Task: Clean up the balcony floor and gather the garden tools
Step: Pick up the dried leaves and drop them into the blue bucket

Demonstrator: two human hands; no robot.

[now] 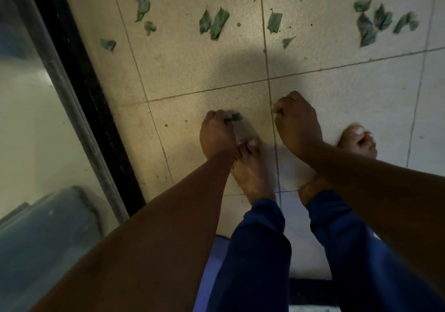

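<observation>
Down low, leaf scrap [236,117] in left hand [216,133]

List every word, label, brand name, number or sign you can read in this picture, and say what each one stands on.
None: no readable text shows anywhere in the head view.
The tiled floor, the scattered green leaf pieces, the black door frame and the glass beside it carry no writing.
A small pale mark on the blue trousers is cut off by the right forearm, so it cannot be told whether it is text.
</observation>
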